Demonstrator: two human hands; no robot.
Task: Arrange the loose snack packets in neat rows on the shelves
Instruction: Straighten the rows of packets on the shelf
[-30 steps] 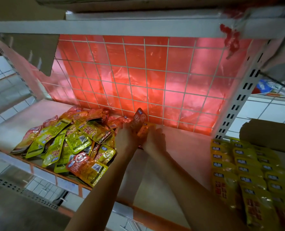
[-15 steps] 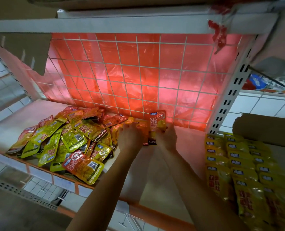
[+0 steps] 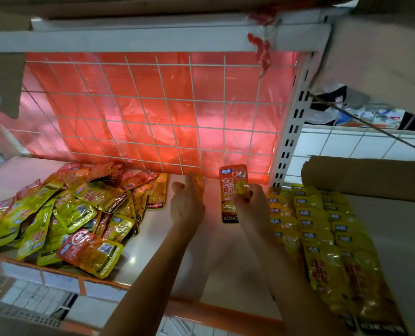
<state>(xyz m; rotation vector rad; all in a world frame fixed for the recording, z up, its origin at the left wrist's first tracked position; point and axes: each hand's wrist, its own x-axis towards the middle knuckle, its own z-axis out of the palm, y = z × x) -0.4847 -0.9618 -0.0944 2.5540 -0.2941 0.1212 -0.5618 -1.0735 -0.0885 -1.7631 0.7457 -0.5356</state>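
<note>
Red-orange packet (image 3: 233, 187), yellow rows (image 3: 322, 229)

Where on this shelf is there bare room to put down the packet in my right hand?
Bare shelf runs between the loose pile on the left and the yellow rows on the right, from the wire grid to the front edge. Another bare patch lies behind the pile, back left. The pile and rows themselves are crowded.

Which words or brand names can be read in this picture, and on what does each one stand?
"KONCHEW": on a yellow-green packet in the loose pile.
"KONCHEW": also on the red-and-yellow packet at the front edge of the pile.
"KONC", the rest hidden: on the red packet that the right hand grips.
Chinese print and small blue labels on the packets: too blurred to read.
</note>
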